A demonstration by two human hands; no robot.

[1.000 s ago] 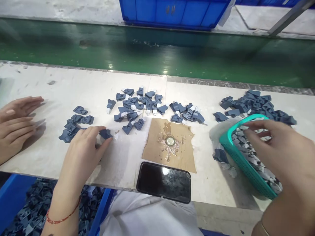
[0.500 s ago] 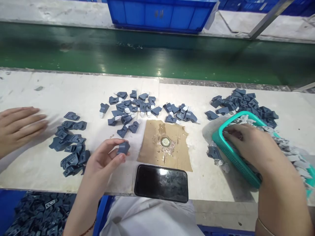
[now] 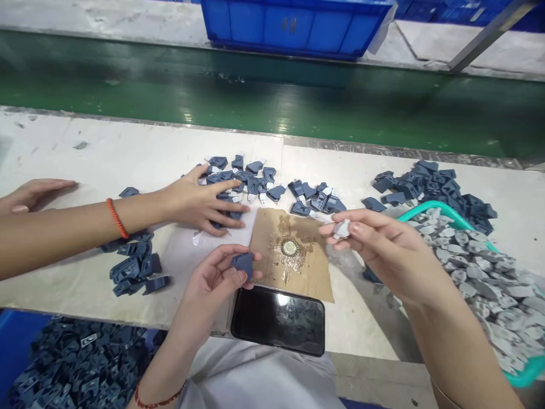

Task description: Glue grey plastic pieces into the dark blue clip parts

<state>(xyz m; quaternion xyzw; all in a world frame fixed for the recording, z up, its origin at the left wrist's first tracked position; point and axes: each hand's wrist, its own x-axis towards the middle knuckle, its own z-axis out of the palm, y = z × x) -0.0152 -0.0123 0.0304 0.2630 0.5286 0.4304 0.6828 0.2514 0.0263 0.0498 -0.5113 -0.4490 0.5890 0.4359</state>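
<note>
1. Pale and scuffed, the worktop point(image 3: 128, 153) runs along a green conveyor belt point(image 3: 272, 108), with one blue crate point(image 3: 293, 25) beyond it.
2. At far left a co-worker's hand point(image 3: 29, 192) lies flat; a second co-worker's hand point(image 3: 200, 201), its wrist wearing an orange bracelet point(image 3: 116, 218), reaches over the middle pile of dark blue parts point(image 3: 251, 182).
3. One small heap of blue parts point(image 3: 136, 267) sits near the front edge; a blue bin point(image 3: 72, 369) below holds many more.
4. The left hand point(image 3: 217, 278) pinches one blue part point(image 3: 243, 264) between thumb and fingers, just above one black phone point(image 3: 279, 319).
5. One brown card point(image 3: 293, 255) carries one round metal cap point(image 3: 290, 247).
6. The right hand point(image 3: 383, 250) pinches one small white piece point(image 3: 342, 229) at its fingertips, over the card's right edge.
7. One teal basket point(image 3: 522, 372) at right is heaped with grey pieces point(image 3: 472, 272); a fourth blue pile point(image 3: 430, 184) lies behind it.
</note>
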